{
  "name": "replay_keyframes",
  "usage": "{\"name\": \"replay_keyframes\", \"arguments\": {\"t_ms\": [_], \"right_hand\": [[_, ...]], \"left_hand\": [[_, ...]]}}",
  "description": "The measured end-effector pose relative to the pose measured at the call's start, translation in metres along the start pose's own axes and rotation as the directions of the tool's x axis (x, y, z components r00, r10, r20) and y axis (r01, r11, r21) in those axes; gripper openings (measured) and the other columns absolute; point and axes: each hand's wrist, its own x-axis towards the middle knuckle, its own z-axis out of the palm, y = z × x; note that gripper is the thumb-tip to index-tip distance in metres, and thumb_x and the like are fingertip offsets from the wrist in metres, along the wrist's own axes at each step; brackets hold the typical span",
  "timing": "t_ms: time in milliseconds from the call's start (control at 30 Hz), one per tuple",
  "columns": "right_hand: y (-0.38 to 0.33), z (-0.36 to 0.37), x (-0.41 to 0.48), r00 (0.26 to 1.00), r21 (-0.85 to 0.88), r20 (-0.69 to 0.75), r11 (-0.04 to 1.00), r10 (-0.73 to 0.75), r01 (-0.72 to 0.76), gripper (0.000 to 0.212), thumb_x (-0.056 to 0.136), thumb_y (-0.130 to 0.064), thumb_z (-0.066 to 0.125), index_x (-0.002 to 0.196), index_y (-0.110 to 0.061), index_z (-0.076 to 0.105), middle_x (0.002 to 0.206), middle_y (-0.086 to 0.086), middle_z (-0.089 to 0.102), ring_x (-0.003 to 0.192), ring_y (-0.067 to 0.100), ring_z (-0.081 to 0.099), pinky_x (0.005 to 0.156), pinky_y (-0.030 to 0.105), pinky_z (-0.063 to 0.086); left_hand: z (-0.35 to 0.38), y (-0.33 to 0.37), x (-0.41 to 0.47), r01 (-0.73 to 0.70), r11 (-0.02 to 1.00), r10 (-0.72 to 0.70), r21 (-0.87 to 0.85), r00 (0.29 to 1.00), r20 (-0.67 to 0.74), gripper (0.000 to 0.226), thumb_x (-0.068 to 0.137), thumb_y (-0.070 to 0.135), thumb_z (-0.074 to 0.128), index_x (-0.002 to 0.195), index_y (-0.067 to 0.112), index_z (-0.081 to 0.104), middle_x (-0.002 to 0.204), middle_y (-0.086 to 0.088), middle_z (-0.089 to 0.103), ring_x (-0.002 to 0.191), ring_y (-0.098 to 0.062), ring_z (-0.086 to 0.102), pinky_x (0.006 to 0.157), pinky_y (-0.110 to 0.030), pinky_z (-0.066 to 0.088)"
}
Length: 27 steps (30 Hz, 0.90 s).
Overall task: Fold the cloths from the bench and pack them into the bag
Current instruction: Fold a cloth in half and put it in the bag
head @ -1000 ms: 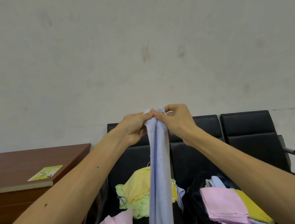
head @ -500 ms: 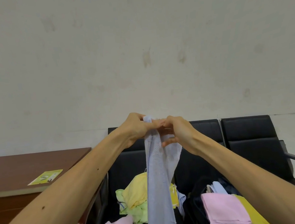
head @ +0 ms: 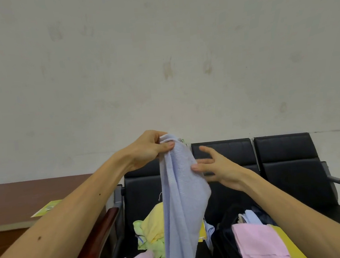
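The pale lilac-blue knitted cloth [head: 181, 200] hangs above the black padded bench [head: 287, 159], its top corner pinched by the left hand [head: 150, 149]. The right hand [head: 219, 165] is spread open, its thumb just touching the cloth's right edge. To fold it cleanly, I'd say the right hand should find the free corner on that edge, pinch it and draw the cloth flat, then double it before it goes to the dark bag [head: 223, 233] at near right.

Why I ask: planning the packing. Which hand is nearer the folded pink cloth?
Right. The right hand hovers above the folded pink cloth; the left hand pinches the lilac cloth farther left.
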Motion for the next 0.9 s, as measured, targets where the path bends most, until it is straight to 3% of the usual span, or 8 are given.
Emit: {"name": "replay_keyframes", "arguments": {"t_ms": [133,233,300,400,567,667,767,900], "right_hand": [[0.003,0.002,0.0,0.97,0.108,0.232,0.989,0.07,-0.097,0.056,0.079,-0.015,0.077,0.131,-0.006,0.059,0.122,0.011,0.068,0.107,0.024,0.068,0.084,0.034,0.055],[-0.013,0.001,0.003,0.991,0.116,0.136,0.993,-0.016,0.0,0.029,0.08,-0.005,0.074,0.108,-0.002,0.07,0.103,0.013,0.071,0.092,0.022,0.069,0.079,0.03,0.056],[-0.033,-0.005,0.005,0.994,-0.039,-0.017,0.994,-0.104,0.103,0.012,0.081,-0.002,0.075,0.09,-0.007,0.069,0.092,0.011,0.068,0.084,0.02,0.065,0.077,0.031,0.053],[-0.061,-0.012,0.006,0.947,-0.393,-0.131,0.892,-0.295,0.223,0.017,0.079,-0.009,0.08,0.079,-0.01,0.064,0.083,0.009,0.062,0.077,0.017,0.058,0.07,0.031,0.049],[-0.093,-0.019,0.003,0.898,-0.756,-0.075,0.612,-0.434,0.232,0.035,0.076,-0.028,0.084,0.064,-0.014,0.054,0.066,0.0,0.057,0.061,0.014,0.05,0.058,0.03,0.038],[-0.096,-0.022,0.001,0.918,-0.748,-0.076,0.631,-0.39,0.206,0.038,0.075,-0.028,0.084,0.063,-0.01,0.054,0.059,-0.001,0.05,0.056,0.012,0.044,0.053,0.027,0.032],[-0.088,-0.023,-0.001,0.922,-0.651,-0.129,0.732,-0.365,0.199,0.036,0.075,-0.025,0.085,0.065,-0.01,0.053,0.06,-0.001,0.047,0.054,0.008,0.043,0.051,0.021,0.033],[-0.07,-0.022,-0.003,0.925,-0.404,-0.207,0.889,-0.319,0.216,0.032,0.075,-0.022,0.085,0.076,-0.009,0.056,0.073,0.002,0.061,0.065,0.01,0.059,0.057,0.02,0.046]], "left_hand": [[-0.011,-0.002,-0.004,-0.018,1.0,0.018,0.011,1.0,-0.018,0.017,0.098,0.014,0.059,0.107,0.007,0.072,0.098,-0.002,0.073,0.092,-0.01,0.067,0.083,-0.026,0.056],[-0.023,-0.009,-0.007,-0.001,0.996,0.009,0.084,0.995,-0.097,0.01,0.094,0.011,0.066,0.099,0.012,0.075,0.093,0.0,0.074,0.086,-0.01,0.067,0.077,-0.023,0.057],[-0.03,-0.015,-0.009,0.032,0.985,-0.001,0.169,0.984,-0.18,0.01,0.089,0.01,0.072,0.096,0.016,0.076,0.093,-0.004,0.074,0.083,-0.014,0.065,0.072,-0.023,0.057],[-0.033,-0.02,-0.008,0.063,0.97,0.001,0.235,0.964,-0.264,0.015,0.085,0.008,0.077,0.096,0.017,0.074,0.089,-0.011,0.071,0.074,-0.016,0.063,0.066,-0.025,0.057],[-0.024,-0.021,-0.001,0.031,0.964,0.061,0.265,0.942,-0.33,0.016,0.088,0.01,0.075,0.092,0.024,0.069,0.067,0.001,0.068,0.061,-0.01,0.062,0.065,-0.027,0.053],[-0.021,-0.02,0.0,0.014,0.974,0.057,0.227,0.951,-0.304,0.009,0.092,0.01,0.069,0.093,0.019,0.071,0.077,-0.004,0.071,0.07,-0.014,0.064,0.067,-0.027,0.058],[-0.016,-0.02,-0.002,-0.005,0.993,0.037,0.121,0.962,-0.271,0.008,0.098,0.009,0.06,0.095,0.01,0.067,0.088,-0.008,0.069,0.081,-0.018,0.065,0.077,-0.037,0.06],[-0.004,-0.014,-0.006,-0.002,0.997,-0.017,-0.073,0.967,-0.255,0.015,0.106,0.021,0.046,0.101,0.011,0.057,0.093,-0.004,0.064,0.082,-0.015,0.062,0.074,-0.032,0.059]]}}
